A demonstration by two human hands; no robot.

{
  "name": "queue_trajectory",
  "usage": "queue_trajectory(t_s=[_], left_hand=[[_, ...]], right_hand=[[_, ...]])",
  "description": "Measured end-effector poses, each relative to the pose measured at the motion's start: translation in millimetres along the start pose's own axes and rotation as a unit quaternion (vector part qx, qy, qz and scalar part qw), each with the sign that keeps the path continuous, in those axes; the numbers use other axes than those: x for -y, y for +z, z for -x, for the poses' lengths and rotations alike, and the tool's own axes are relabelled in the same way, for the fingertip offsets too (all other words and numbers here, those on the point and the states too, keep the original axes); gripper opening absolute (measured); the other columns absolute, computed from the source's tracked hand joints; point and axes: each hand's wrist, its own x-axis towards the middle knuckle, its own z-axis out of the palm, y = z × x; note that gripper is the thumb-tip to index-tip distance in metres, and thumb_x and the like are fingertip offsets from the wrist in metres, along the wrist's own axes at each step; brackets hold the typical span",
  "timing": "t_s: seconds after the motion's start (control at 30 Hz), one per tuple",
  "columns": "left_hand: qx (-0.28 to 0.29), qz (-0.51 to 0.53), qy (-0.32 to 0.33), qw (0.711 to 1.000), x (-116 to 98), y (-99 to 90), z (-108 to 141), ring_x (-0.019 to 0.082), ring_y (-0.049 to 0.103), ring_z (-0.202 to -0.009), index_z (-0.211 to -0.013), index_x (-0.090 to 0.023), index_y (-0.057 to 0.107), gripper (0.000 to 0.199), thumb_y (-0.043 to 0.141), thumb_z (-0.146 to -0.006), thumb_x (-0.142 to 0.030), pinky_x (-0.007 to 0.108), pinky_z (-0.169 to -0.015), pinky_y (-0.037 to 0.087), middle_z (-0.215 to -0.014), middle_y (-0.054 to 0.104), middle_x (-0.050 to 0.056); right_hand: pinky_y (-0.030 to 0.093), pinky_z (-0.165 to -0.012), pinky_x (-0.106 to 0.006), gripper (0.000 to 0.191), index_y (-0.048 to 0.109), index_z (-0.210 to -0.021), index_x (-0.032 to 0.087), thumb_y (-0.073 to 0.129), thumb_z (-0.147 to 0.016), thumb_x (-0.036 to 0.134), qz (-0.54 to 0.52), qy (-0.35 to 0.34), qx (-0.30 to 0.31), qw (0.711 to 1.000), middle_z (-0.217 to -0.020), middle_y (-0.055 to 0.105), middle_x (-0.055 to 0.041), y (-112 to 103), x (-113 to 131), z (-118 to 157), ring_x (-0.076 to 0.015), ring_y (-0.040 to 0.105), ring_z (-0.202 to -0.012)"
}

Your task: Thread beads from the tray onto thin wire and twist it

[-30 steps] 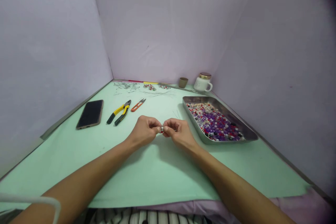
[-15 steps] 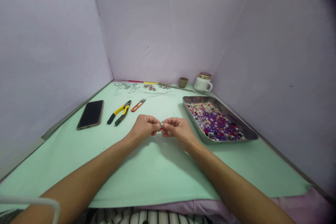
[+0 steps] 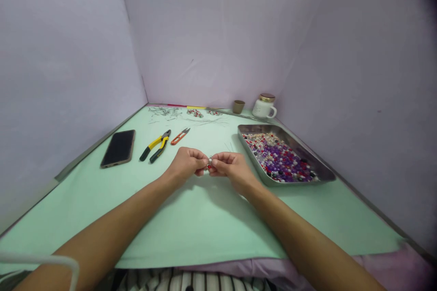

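Note:
Between my two hands, over the middle of the green table, is a small cluster of red and white beads (image 3: 209,167). My left hand (image 3: 191,161) pinches it from the left with thumb and fingertips. From the right, my right hand (image 3: 228,166) pinches the same piece, fingers curled behind it. The fingertips almost meet, so most of the cluster is hidden; a white bead shows above a red one. Just right of my right hand stands a metal tray (image 3: 254,166) of loose purple, red, white and black beads.
Left of my hands lie orange thread snips (image 3: 180,136), yellow-and-black pliers (image 3: 155,146) and a phone (image 3: 118,148). Along the back are wire pieces (image 3: 165,112), beaded clusters (image 3: 195,113), a brown cup (image 3: 238,107) and a lidded white mug (image 3: 263,107). Walls enclose the table on three sides.
Both hands stay nearly in place, pinching the bead cluster. The fingers have shifted very slightly, and the red bead shows a little differently between them.

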Motion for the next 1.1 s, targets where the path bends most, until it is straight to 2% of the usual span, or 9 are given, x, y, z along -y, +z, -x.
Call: queue_trajectory(t_s=[0.17, 0.4, 0.67, 1.1], left_hand=[[-0.006, 0.015, 0.009, 1.0, -3.3, -1.4, 0.9, 0.007, 0.045, -0.04, -0.056, -0.01, 0.056, 0.01, 0.059, -0.057, -0.019, 0.021, -0.045, 0.036, -0.045, 0.052, 0.0], [0.001, -0.035, 0.023, 0.999, -7.9, -0.7, 5.5, 0.008, 0.048, -0.044, -0.06, -0.01, 0.06, 0.01, 0.058, -0.06, -0.02, 0.021, -0.048, 0.039, -0.046, 0.055, 0.0], [0.01, -0.095, 0.035, 0.995, -3.6, -1.9, 4.3, 0.008, 0.049, -0.044, -0.06, -0.011, 0.059, 0.009, 0.056, -0.061, -0.019, 0.02, -0.048, 0.038, -0.045, 0.056, 0.0], [0.028, -0.096, 0.054, 0.994, -5.1, 0.5, 7.6, 0.008, 0.048, -0.044, -0.06, -0.011, 0.057, 0.009, 0.054, -0.062, -0.019, 0.02, -0.047, 0.036, -0.045, 0.054, -0.001]], right_hand=[[0.05, -0.063, -0.031, 0.025, 0.062, -0.068, 0.012, 0.073, -0.049, 0.024, -0.036, 0.001, 0.011, 0.999, -0.059, 0.063, -0.0016, -2.1, 3.5, 1.1, -0.0125, 0.059, -0.056], [0.05, -0.061, -0.03, 0.022, 0.061, -0.066, 0.012, 0.072, -0.049, 0.022, 0.006, -0.025, -0.014, 1.0, -0.059, 0.063, -0.0013, -1.6, 4.3, 1.2, -0.0117, 0.058, -0.054], [0.049, -0.056, -0.03, 0.018, 0.06, -0.065, 0.012, 0.068, -0.052, 0.021, 0.056, -0.047, -0.01, 0.997, -0.055, 0.062, -0.0003, -1.8, 1.0, 1.3, -0.0118, 0.058, -0.049], [0.049, -0.055, -0.029, 0.019, 0.061, -0.063, 0.013, 0.07, -0.048, 0.021, 0.016, -0.017, 0.0, 1.0, -0.052, 0.061, 0.0005, -5.3, 3.3, 3.1, -0.0125, 0.058, -0.048]])
